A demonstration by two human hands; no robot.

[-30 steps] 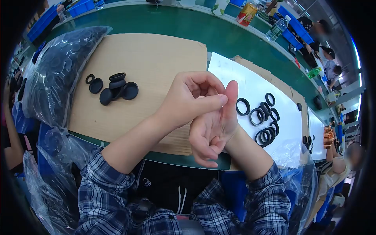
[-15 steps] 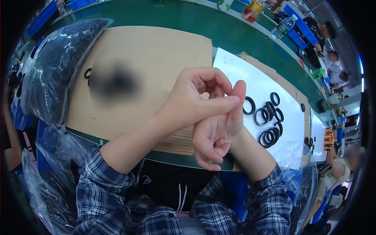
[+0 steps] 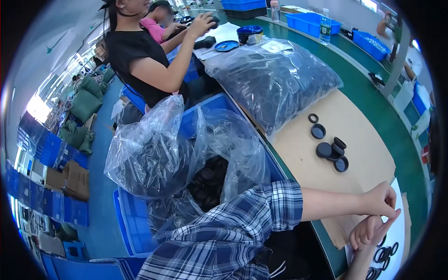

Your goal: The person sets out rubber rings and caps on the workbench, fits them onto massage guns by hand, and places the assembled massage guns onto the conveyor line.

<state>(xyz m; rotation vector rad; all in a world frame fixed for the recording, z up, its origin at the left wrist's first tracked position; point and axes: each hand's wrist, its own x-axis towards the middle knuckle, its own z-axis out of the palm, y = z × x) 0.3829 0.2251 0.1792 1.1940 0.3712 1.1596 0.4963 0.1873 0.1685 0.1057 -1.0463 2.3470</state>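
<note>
At the lower right, my left hand has its thumb and fingers pinched together against an outstretched finger of my right hand; whatever may be between them is hidden. Just below it, my right hand has one finger extended and the others loosely curled, with nothing visible in the palm. Black rings lie on the white sheet beside my right hand, partly cut off by the view. On the brown cardboard sit several black round caps and a small black ring.
A clear bag of black parts lies on the table beyond the cardboard. Left of my sleeve, a blue crate holds open plastic bags with black caps. A co-worker in black handles a dark part; blue bins stand behind.
The view has swung left, bringing the crate and co-worker into sight and shifting my hands to the lower right. My hands remain together in much the same pose.
</note>
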